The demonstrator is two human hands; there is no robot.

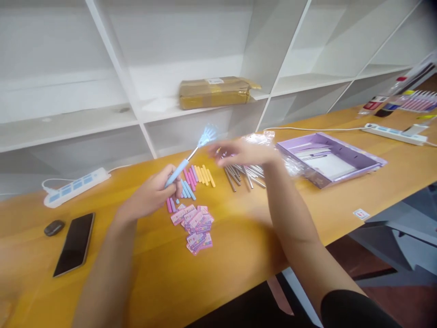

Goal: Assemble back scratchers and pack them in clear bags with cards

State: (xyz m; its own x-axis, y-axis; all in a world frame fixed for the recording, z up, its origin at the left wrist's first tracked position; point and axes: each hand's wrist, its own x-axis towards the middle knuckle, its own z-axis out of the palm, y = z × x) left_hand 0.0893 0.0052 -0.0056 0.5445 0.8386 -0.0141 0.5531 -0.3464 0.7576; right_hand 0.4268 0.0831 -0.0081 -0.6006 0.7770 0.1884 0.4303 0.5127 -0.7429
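My left hand (152,193) is closed round the blue handle of a small back scratcher (191,157), whose pale blue claw head points up and to the right. My right hand (241,154) hovers, motion-blurred, just right of that head, above a pile of metal rods (244,175). Its fingers are too smeared to read. Below the scratcher lie pink, blue and yellow handle sleeves (198,177) in a row. A heap of small pink labels (196,225) sits on the wooden table (239,255) nearer to me.
A purple box tray (329,157) stands to the right, with crinkled clear plastic beside it. A black phone (75,243) and a dark mouse (53,227) lie at left. White power strips (73,186) rest left and far right. White shelving holds a brown parcel (215,91).
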